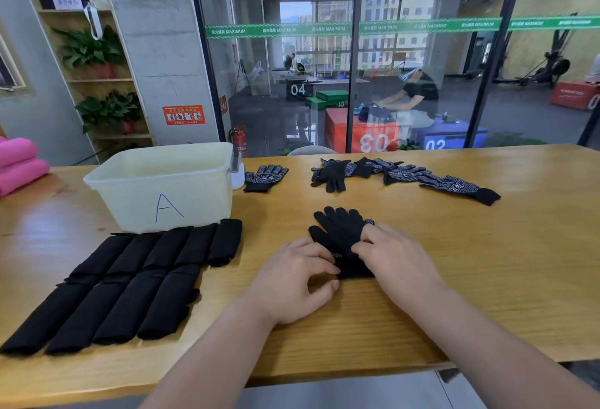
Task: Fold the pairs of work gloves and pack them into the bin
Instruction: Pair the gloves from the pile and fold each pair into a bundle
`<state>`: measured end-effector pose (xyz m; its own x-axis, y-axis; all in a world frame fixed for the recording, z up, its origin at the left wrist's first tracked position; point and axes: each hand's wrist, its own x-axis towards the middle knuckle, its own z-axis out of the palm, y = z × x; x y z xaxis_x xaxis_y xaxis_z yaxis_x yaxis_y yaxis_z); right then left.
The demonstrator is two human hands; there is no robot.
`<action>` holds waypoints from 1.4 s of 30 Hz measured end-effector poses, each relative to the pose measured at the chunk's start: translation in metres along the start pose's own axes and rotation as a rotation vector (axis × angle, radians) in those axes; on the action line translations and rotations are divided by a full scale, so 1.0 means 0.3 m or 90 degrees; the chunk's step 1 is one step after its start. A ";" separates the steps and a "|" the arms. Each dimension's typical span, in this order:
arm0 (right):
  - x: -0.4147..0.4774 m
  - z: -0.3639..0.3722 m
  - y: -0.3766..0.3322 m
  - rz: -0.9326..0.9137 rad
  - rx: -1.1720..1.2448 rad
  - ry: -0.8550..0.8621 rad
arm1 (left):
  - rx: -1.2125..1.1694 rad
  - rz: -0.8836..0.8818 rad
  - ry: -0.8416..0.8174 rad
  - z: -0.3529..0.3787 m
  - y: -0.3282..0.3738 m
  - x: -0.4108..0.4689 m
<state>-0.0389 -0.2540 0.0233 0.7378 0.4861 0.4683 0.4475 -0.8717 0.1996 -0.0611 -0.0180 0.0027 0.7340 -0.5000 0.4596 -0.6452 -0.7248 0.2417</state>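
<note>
A pair of black work gloves [339, 230] lies stacked on the wooden table [487, 262], fingers pointing away from me. My left hand [292, 278] grips the cuff end at its left edge with curled fingers. My right hand [393, 252] pinches the stacked gloves' right side near the cuff. The cuff is partly hidden under both hands. The translucent white bin [162, 184] marked "A" stands at the left, and I cannot see anything inside it. Several folded black glove pairs [130, 282] lie in two rows in front of the bin.
A single dotted glove [264, 178] lies right of the bin. Several loose dotted gloves [399, 174] are strewn along the table's far side. Pink rolled fabric [19, 161] sits at the far left. A glass wall stands behind the table.
</note>
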 end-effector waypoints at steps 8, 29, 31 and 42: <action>-0.003 -0.029 -0.071 0.095 0.172 -0.057 | 0.004 0.004 -0.003 -0.002 0.005 -0.001; 0.267 -0.375 0.129 0.165 0.362 0.006 | -0.032 0.014 0.028 0.005 -0.013 0.000; 0.324 -0.383 0.159 0.181 0.353 0.011 | -0.029 0.010 0.025 0.005 -0.012 0.000; 0.317 -0.280 0.149 0.119 0.232 0.210 | -0.014 -0.007 0.013 -0.001 -0.005 0.000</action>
<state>0.0090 -0.2520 0.1490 0.6497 0.2280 0.7252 0.5134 -0.8352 -0.1974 -0.0602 -0.0166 0.0027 0.7371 -0.4818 0.4738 -0.6413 -0.7199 0.2655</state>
